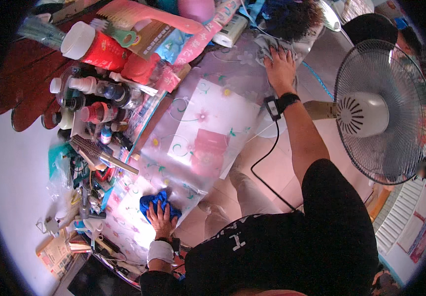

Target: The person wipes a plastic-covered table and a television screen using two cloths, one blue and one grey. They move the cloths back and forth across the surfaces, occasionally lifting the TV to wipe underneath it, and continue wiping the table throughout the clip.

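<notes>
My left hand (159,219) presses a crumpled blue cloth (161,199) onto the table, close to its near edge. Beneath lies a clear floral plastic table cover (176,111), with white paper and a pink sheet showing under it. At the far right end of the table, my right hand (280,68) lies over a bunched grey cloth (264,44), fingers spread. A black strap with a small cabled device (272,108) sits on the right wrist. A white band (160,252) wraps the left wrist.
Bottles (98,113), a red jar with a white lid (94,46), a round hairbrush (102,153) and a pink comb (150,16) crowd the table's back side. A dark hairy bundle (290,18) lies beyond my right hand. A fan (361,114) stands at the right.
</notes>
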### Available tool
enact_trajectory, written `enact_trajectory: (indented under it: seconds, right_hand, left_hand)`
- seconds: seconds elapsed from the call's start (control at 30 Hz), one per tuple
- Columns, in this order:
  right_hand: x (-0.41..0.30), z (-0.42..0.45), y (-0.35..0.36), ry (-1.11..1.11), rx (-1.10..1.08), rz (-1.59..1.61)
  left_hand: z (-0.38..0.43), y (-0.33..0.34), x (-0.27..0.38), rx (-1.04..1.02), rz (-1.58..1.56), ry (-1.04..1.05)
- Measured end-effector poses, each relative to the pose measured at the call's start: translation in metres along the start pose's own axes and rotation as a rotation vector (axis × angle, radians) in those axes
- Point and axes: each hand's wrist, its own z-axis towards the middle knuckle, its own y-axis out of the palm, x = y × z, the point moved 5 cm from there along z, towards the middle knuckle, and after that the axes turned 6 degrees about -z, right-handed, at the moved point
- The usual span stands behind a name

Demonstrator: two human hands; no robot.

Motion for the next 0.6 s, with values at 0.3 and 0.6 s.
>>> enact_trajectory:
  seconds: [0.3,0.6]
  right_hand:
    - [-0.108,-0.034,0.0,-0.372,-0.034,0.103]
    - [-0.221,-0.12,-0.029,-0.529,-0.042,0.245]
  left_hand:
    - [0.001,0.001,0.0,0.025,0.015,0.001]
    - [0.005,-0.002,0.001,0.015,-0.008,-0.004]
